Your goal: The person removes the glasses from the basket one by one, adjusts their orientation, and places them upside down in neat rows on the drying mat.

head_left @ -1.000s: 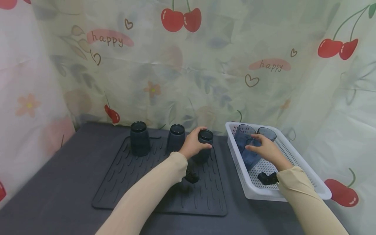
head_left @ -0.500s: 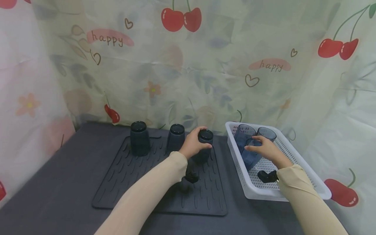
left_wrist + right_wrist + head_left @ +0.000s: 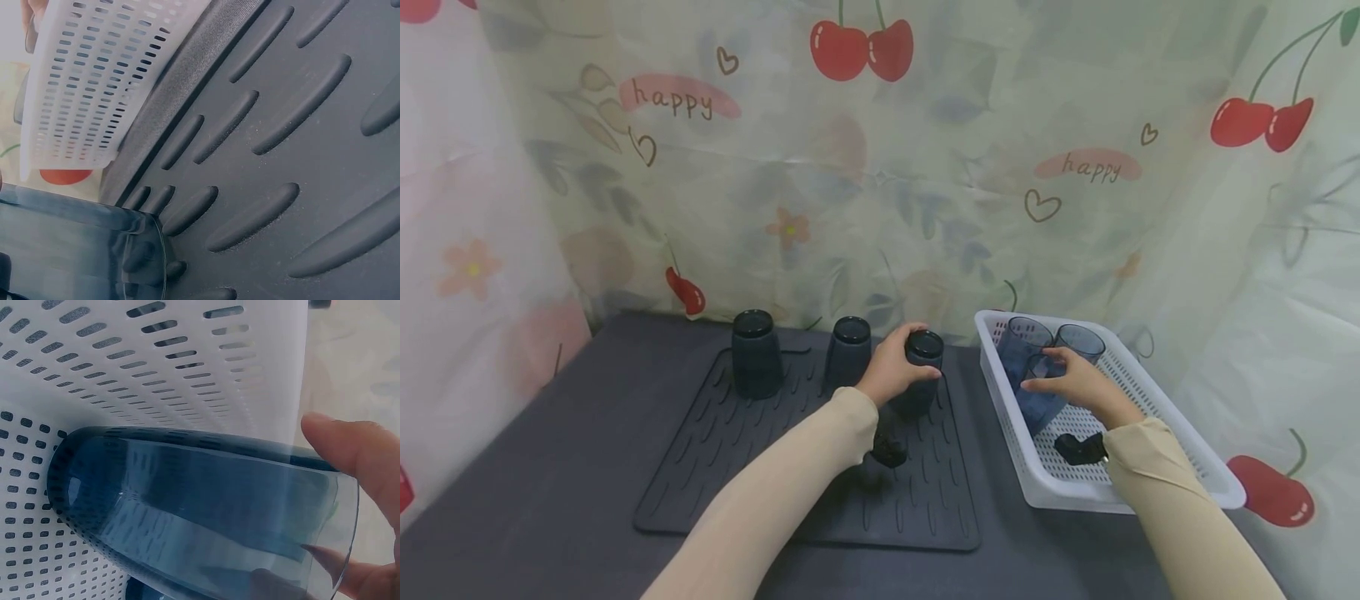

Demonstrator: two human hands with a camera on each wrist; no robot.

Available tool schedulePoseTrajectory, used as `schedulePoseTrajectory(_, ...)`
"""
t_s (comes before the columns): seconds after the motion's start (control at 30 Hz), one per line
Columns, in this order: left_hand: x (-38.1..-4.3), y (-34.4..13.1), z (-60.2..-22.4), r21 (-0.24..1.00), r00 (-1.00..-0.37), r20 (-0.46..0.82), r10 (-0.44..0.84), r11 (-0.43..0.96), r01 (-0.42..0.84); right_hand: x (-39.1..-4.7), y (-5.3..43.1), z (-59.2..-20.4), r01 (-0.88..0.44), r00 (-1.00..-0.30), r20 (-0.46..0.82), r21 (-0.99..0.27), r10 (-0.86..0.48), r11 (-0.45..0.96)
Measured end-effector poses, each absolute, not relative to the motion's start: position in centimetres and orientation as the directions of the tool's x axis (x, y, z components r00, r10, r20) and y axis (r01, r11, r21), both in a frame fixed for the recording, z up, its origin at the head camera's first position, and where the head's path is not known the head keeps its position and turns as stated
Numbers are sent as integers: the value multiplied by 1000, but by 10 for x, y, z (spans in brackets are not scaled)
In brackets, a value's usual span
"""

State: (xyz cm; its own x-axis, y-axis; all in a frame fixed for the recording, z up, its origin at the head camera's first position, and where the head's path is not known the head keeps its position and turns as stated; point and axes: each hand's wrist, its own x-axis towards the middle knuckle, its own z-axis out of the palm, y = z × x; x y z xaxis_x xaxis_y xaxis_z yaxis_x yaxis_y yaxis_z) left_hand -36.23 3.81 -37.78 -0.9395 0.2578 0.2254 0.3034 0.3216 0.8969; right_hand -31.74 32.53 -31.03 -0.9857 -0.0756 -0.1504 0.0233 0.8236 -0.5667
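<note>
In the head view my left hand [image 3: 891, 371] curls round an upside-down dark blue glass [image 3: 924, 348] at the right side of the black ridged drying mat [image 3: 917, 508]. Its rim meets the mat in the left wrist view. To its left, two more glasses stand upside down, a middle glass [image 3: 850, 354] and a left glass [image 3: 757, 358]. My right hand [image 3: 1086, 383] is over the white basket [image 3: 1180, 425], thumb and fingers about the rim of an upright blue glass [image 3: 206, 494]. That glass's base is at the basket's perforated floor.
Two other upright glasses, a back-left glass [image 3: 1018, 337] and a back-right glass [image 3: 1082, 337], stand in the basket. A cherry-print curtain [image 3: 880, 167] hangs behind the dark table [image 3: 535, 467]. Black wrist cameras jut out below both hands.
My right hand has shifted slightly, its thumb lower and further left at the glass rim. My left hand and the glasses have stayed put.
</note>
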Motion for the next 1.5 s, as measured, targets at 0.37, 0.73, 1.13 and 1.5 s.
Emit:
schedulePoseTrajectory(0.37,-361,38,-376,896,-938,226,263,322,306,-315,326,-312,51,-986,-160,-542,-44,839)
schedulePoseTrajectory(0.73,-361,39,-377,902,-939,222,264,312,300,-314,328,-313,42,-990,-136,-571,-44,820)
schedulePoseTrajectory(1.13,-361,37,-375,899,-940,211,268,323,295,-308,325,-310,51,-990,-140,-543,-31,838)
schedulePoseTrajectory(1.5,-363,37,-370,890,-942,177,286,361,277,-301,324,-303,19,-987,-147,-504,-64,864)
